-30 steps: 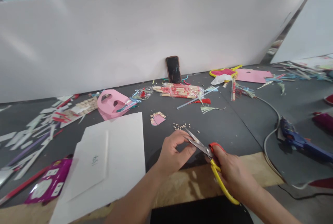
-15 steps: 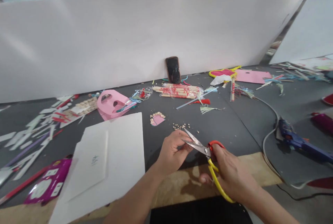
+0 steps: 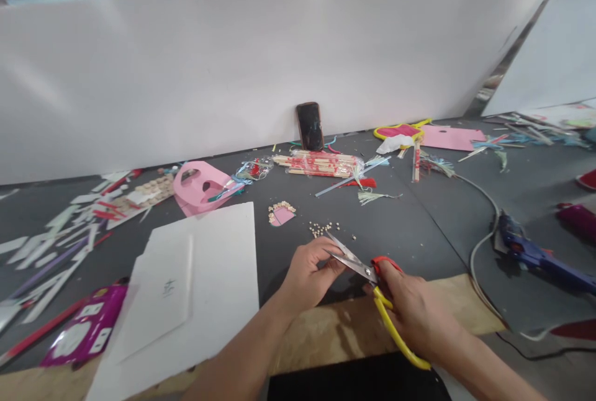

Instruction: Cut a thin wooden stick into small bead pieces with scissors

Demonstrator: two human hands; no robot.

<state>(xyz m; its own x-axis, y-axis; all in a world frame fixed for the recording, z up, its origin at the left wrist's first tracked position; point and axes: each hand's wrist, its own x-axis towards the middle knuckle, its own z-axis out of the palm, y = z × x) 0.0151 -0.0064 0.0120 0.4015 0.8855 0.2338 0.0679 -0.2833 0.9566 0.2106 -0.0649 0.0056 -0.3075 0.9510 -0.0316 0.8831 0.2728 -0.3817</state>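
Observation:
My right hand [image 3: 412, 305] grips a pair of scissors [image 3: 356, 264] with one red and one yellow handle; the blades stand apart and point left. Close against the blades, my left hand [image 3: 310, 274] is closed in a pinch at the fingertips. What it pinches is too small or hidden to make out. Just beyond the blade tips lies a scatter of small pale bits [image 3: 321, 228] on the dark table [image 3: 386, 221]. Left of them rests a small pink piece [image 3: 282, 216] with similar bits along its upper edge.
White boards [image 3: 223, 264] lie to the left, beside a purple packet [image 3: 88, 326]. Behind are a pink cutout [image 3: 198, 184], wrapped sticks [image 3: 321, 164] and a phone [image 3: 310, 126] leaning on a white panel [image 3: 261, 59]. A blue glue gun [image 3: 540, 255] with its cord lies right.
The scissors' yellow handle has swung outward to the lower right, and the fingers of my right hand have shifted with it. My left hand has hardly moved.

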